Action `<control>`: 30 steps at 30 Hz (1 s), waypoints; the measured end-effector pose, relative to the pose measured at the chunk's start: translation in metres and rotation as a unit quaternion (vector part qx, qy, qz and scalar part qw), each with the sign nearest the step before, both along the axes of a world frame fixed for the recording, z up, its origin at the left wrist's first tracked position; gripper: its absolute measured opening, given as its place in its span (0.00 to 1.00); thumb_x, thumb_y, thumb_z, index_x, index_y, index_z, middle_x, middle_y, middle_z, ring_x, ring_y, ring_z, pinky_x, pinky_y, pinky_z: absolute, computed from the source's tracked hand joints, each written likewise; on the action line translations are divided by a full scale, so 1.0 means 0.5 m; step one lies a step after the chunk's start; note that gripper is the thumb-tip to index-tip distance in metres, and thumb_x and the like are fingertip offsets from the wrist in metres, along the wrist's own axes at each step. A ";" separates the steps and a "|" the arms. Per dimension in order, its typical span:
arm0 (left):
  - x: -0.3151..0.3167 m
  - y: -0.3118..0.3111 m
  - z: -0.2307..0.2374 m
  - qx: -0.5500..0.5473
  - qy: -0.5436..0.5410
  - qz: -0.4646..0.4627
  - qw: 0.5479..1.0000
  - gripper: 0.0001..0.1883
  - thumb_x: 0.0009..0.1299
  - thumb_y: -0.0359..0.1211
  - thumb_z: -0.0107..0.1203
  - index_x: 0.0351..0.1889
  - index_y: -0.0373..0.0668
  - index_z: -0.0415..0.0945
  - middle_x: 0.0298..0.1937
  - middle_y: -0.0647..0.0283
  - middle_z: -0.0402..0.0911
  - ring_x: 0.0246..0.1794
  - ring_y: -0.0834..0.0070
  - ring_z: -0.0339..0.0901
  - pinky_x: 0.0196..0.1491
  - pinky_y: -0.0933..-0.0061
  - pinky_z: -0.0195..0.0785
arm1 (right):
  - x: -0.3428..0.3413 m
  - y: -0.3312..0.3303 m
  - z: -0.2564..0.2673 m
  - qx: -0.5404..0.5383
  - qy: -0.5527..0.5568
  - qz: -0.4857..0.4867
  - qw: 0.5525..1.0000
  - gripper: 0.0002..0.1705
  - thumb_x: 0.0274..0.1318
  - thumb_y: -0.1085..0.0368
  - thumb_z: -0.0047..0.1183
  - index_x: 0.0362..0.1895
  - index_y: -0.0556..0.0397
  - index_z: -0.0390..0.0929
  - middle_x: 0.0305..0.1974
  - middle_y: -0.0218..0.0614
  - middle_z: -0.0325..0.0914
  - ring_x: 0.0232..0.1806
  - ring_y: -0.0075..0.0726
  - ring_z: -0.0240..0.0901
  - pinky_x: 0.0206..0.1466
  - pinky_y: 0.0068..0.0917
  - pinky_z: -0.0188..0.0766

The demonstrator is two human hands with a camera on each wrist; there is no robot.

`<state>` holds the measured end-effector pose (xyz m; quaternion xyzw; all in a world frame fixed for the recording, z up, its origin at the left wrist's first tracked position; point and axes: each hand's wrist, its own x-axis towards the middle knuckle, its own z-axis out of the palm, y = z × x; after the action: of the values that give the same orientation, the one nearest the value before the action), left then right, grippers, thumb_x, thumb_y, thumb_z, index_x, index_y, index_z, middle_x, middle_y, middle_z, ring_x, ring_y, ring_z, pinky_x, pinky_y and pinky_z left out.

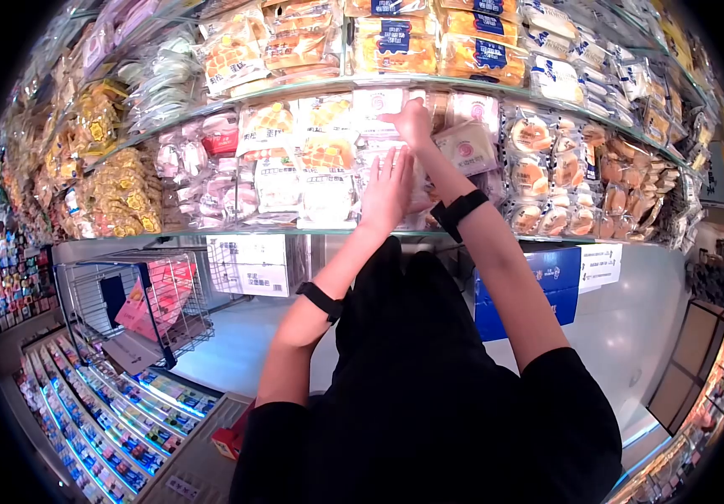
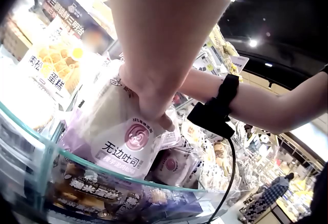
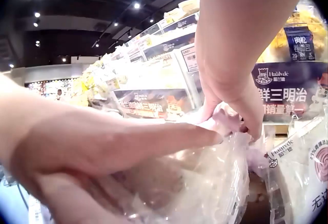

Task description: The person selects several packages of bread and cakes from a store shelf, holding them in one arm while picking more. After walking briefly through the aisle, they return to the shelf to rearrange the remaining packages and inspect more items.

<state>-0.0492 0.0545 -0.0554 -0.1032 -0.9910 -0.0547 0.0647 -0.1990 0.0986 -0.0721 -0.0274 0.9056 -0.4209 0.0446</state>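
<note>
On the bread shelf in front of me stand bags of sliced toast with a pinkish-purple round logo. My right hand [image 1: 413, 124] is bent at the top of the upper stack; in the right wrist view its fingers [image 3: 249, 116] pinch the bunched pinkish end of a clear bread bag [image 3: 215, 172]. Just below, my left hand [image 1: 387, 191] lies along the bags with straight fingers, touching the same clear bag. In the left wrist view a toast bag [image 2: 118, 131] stands upright under my left hand [image 2: 151, 98], printed side outward.
Sandwich cakes with a waffle pattern [image 1: 328, 154] stack to the left, round buns [image 1: 531, 139] to the right. A glass lip [image 2: 102, 170] edges the shelf. Packed bread rolls [image 1: 395, 46] fill the shelf above. A wire cart [image 1: 139, 307] stands at the lower left.
</note>
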 end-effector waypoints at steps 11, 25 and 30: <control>0.001 -0.008 0.013 0.082 0.004 -0.007 0.997 0.46 0.51 0.57 0.54 0.60 0.34 0.57 0.62 0.59 0.59 0.65 0.65 0.52 0.64 0.58 0.45 | -0.005 0.097 0.022 -0.126 -0.064 0.029 0.990 0.24 0.35 0.50 0.61 0.21 0.61 0.73 0.19 0.45 0.75 0.22 0.37 0.74 0.27 0.31 0.67; 0.005 -0.005 0.021 0.063 -0.023 -0.007 0.998 0.48 0.49 0.56 0.57 0.61 0.36 0.55 0.62 0.61 0.59 0.64 0.66 0.53 0.64 0.59 0.46 | 0.010 0.129 0.057 0.076 0.190 0.060 0.977 0.22 0.34 0.65 0.62 0.37 0.61 0.71 0.38 0.53 0.69 0.43 0.53 0.67 0.46 0.39 0.65; 0.006 -0.007 0.028 0.125 -0.007 0.000 0.992 0.48 0.47 0.52 0.62 0.61 0.36 0.54 0.63 0.55 0.57 0.64 0.62 0.53 0.63 0.57 0.46 | 0.022 0.289 0.080 0.255 0.252 0.230 0.905 0.25 0.27 0.64 0.63 0.38 0.53 0.73 0.38 0.35 0.70 0.47 0.39 0.64 0.46 0.34 0.63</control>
<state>-0.0461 0.0508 -0.0412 -0.0939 -0.9769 -0.1789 0.0701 -0.1879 0.2433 -0.0320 -0.3280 0.9316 -0.1324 -0.0839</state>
